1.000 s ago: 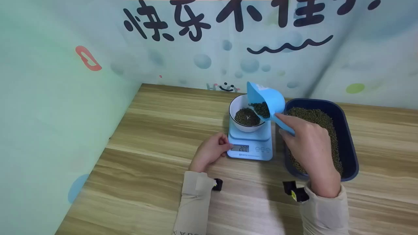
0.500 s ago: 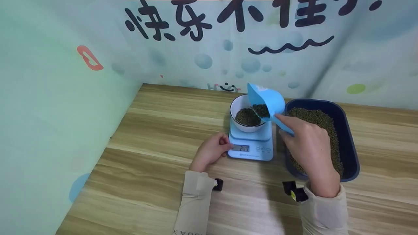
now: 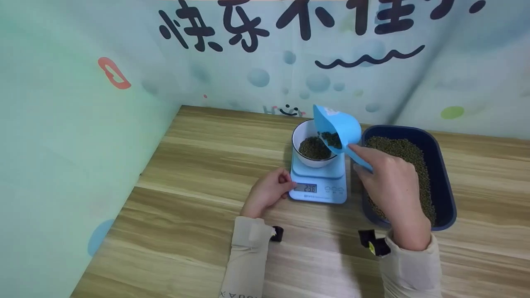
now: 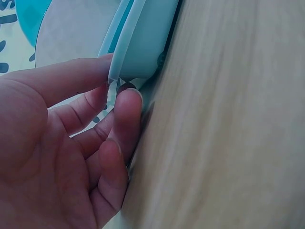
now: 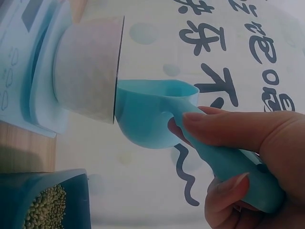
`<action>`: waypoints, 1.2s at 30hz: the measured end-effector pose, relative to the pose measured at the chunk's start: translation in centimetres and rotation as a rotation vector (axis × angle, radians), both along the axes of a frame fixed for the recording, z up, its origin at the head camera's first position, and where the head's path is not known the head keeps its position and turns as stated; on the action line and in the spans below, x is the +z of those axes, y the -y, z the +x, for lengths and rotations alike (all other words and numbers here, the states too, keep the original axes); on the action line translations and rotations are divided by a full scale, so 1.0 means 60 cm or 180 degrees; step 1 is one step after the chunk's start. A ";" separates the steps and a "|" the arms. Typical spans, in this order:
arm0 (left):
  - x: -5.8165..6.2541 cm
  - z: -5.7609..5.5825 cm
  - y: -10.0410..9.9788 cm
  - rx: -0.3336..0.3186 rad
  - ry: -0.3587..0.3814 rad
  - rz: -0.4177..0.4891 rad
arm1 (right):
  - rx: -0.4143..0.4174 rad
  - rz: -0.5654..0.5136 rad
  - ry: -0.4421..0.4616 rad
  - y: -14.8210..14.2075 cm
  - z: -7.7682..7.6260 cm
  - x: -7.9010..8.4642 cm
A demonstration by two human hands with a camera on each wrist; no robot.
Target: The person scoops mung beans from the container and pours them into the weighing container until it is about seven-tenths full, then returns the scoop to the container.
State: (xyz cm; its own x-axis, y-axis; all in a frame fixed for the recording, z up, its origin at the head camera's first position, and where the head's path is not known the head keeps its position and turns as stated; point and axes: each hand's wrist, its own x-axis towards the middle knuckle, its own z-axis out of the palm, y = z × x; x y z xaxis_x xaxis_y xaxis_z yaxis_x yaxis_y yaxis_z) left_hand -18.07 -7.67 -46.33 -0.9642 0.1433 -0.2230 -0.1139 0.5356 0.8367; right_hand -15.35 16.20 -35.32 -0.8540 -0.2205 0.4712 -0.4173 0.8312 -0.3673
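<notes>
My right hand point(image 3: 391, 182) grips the handle of a light-blue scoop point(image 3: 348, 126), which is tilted over a white bowl point(image 3: 300, 134) with a dark rim. Small greenish-brown beans or pellets point(image 3: 331, 140) lie in the scoop's mouth, and a heap point(image 3: 314, 148) of the same sits in the bowl. Beneath the bowl is a light-blue kitchen scale point(image 3: 335, 196); its display seems to read 236, perhaps with a decimal point. My left hand point(image 3: 269, 189) pinches the scale's near left corner, thumb on top and fingers below, as the left wrist view shows at the scale edge point(image 4: 126, 43).
Right of the scale stands a dark-blue tub point(image 3: 445, 203) holding many more of the grains point(image 3: 393, 145), partly hidden under my right hand. A printed backdrop point(image 3: 256, 95) rises behind the wooden table point(image 3: 186, 174) and along its left side.
Grains have slid from the tilted scoop into the bowl, leaving fewer in the scoop. Digits on the scale have climbed, from about 200 through about 211. Both hands stay nearly still.
</notes>
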 end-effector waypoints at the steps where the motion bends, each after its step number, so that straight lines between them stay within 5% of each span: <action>1: 0.000 0.000 0.000 0.0004 0.0001 0.0007 | 0.0000 -0.0002 -0.0011 0.000 0.000 0.000; 36: 0.004 0.002 -0.003 0.0017 0.0030 0.0050 | -0.0111 -0.0142 -0.0420 0.016 -0.006 -0.005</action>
State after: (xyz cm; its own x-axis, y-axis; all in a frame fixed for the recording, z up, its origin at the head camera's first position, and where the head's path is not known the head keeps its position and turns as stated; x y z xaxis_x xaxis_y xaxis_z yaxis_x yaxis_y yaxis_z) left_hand -17.96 -7.51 -46.07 -0.9629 0.1416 -0.2298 -0.1247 0.5218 0.8439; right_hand -15.70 15.26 -35.61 -0.7906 -0.1681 0.5887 -0.4356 0.8301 -0.3480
